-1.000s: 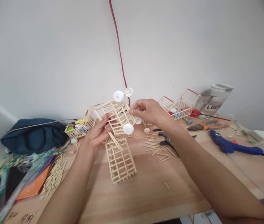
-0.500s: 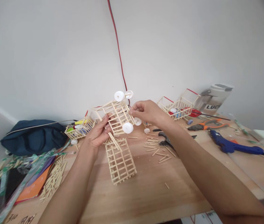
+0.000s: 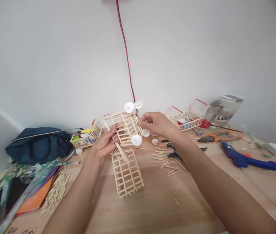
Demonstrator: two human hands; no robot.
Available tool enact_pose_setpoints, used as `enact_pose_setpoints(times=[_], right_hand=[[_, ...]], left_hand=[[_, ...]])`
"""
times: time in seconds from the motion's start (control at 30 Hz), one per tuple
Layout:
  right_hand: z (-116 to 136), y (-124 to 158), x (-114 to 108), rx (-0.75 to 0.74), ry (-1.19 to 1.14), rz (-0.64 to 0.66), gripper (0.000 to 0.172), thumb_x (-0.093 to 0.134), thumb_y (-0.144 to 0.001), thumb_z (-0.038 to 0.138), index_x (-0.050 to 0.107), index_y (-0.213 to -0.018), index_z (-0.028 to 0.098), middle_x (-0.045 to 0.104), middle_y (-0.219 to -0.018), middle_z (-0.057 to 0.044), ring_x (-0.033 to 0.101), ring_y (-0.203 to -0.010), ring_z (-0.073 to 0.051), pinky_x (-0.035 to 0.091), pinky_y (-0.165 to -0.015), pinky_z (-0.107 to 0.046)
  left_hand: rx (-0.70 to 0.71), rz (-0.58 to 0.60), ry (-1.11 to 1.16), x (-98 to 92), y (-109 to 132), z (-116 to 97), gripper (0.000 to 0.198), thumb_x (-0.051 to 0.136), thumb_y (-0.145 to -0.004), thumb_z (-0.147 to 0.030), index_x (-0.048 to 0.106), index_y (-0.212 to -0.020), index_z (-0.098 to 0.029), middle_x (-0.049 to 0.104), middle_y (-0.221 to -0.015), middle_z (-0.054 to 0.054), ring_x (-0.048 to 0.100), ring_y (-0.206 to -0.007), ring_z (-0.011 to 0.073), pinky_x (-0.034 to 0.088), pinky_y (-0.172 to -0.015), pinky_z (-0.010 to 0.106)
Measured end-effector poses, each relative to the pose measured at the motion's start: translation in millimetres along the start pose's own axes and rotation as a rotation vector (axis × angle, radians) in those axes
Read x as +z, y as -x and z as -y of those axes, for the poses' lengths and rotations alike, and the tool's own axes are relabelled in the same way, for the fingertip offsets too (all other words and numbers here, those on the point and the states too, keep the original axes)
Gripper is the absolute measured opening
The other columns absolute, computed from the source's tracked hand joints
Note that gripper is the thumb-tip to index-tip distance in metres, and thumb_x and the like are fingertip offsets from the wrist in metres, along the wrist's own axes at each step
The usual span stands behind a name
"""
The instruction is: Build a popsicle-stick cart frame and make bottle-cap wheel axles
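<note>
A small cart made of thin wooden sticks is held up in front of me, tilted, with white round wheels at its corners. My left hand grips its left side between thumb and fingers. At the cart's right edge, my right hand is closed in a pinch, its fingertips right by the end sticks; anything between them is too small to make out. Below the cart is a stick lattice basket; whether it is joined to the cart I cannot tell.
Loose sticks and black-handled pliers lie on the wooden table. To the right are orange-handled pliers, a blue glue gun and another stick cart. Leftward sit a filled stick cart, a blue bag and a stick pile.
The whole scene sits slightly lower in the picture as the camera tilts up. Both hands keep nearly the same pose around the cart.
</note>
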State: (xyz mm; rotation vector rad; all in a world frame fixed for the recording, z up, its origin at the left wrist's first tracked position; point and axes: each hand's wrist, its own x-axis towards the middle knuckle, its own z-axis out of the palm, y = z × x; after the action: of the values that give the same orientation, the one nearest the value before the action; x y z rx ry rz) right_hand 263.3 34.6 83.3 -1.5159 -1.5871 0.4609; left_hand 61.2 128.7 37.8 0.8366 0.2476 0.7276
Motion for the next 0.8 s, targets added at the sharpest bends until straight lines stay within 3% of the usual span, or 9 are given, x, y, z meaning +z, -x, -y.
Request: enact_pose_setpoints(times=[0.23,0.37,0.5,0.63,0.8], right_hand=[[-3.8,3.4,1.3,-0.007,0.002,-0.026,0.009,0.062,-0.077,0.025,0.064,-0.073,0.018,0.061,-0.063,0.002,0.052,-0.058,-0.011,0.038,-0.057,-0.024],[-15.9,7.5,-8.7,0.029,-0.012,-0.105,0.010,0.060,-0.077,0.027,0.064,-0.075,0.018,0.062,-0.066,0.002,0.053,-0.060,-0.011,0.037,-0.058,-0.024],[-39.1,19.7,-31.0,0.085,-0.026,-0.247,0.017,0.059,-0.079,0.034,0.062,-0.076,0.017,0.060,-0.066,0.001,0.049,-0.057,-0.011,0.036,-0.057,-0.025],[-66.9,38.1,-50.1,0.125,-0.172,-0.471,0.023,0.064,-0.075,0.041,0.063,-0.077,0.018,0.059,-0.066,0.002,0.050,-0.059,-0.012,0.036,-0.058,-0.025],[-94.5,55.2,-51.8,0.190,-0.304,-0.553,0.023,0.065,-0.072,0.043,0.059,-0.073,0.021,0.056,-0.064,0.002,0.049,-0.059,-0.013,0.036,-0.056,-0.025]], left_hand=[[0.001,-0.010,-0.077,2.8,1.6,0.2,0.017,0.078,-0.074,-0.018,0.064,-0.075,-0.009,0.040,-0.057,-0.005,0.035,-0.044,0.0019,0.035,-0.041,0.010],[0.017,-0.037,-0.155,13.5,3.1,-4.0,0.026,0.085,-0.065,-0.021,0.068,-0.079,-0.006,0.043,-0.055,-0.005,0.033,-0.044,0.0003,0.031,-0.039,0.008],[0.049,-0.086,-0.467,35.3,-1.8,-10.0,0.034,0.087,-0.061,-0.032,0.072,-0.077,-0.006,0.051,-0.058,-0.002,0.029,-0.044,-0.0006,0.025,-0.038,0.011],[0.114,-0.154,-0.728,55.8,-16.5,-6.0,0.037,0.086,-0.060,-0.038,0.072,-0.075,-0.007,0.062,-0.070,0.004,0.033,-0.047,0.0006,0.020,-0.040,0.016],[0.097,-0.254,-1.138,60.4,-39.7,5.5,0.028,0.076,-0.067,-0.037,0.067,-0.064,-0.011,0.049,-0.052,-0.002,0.035,-0.044,0.0041,0.023,-0.043,0.020]])
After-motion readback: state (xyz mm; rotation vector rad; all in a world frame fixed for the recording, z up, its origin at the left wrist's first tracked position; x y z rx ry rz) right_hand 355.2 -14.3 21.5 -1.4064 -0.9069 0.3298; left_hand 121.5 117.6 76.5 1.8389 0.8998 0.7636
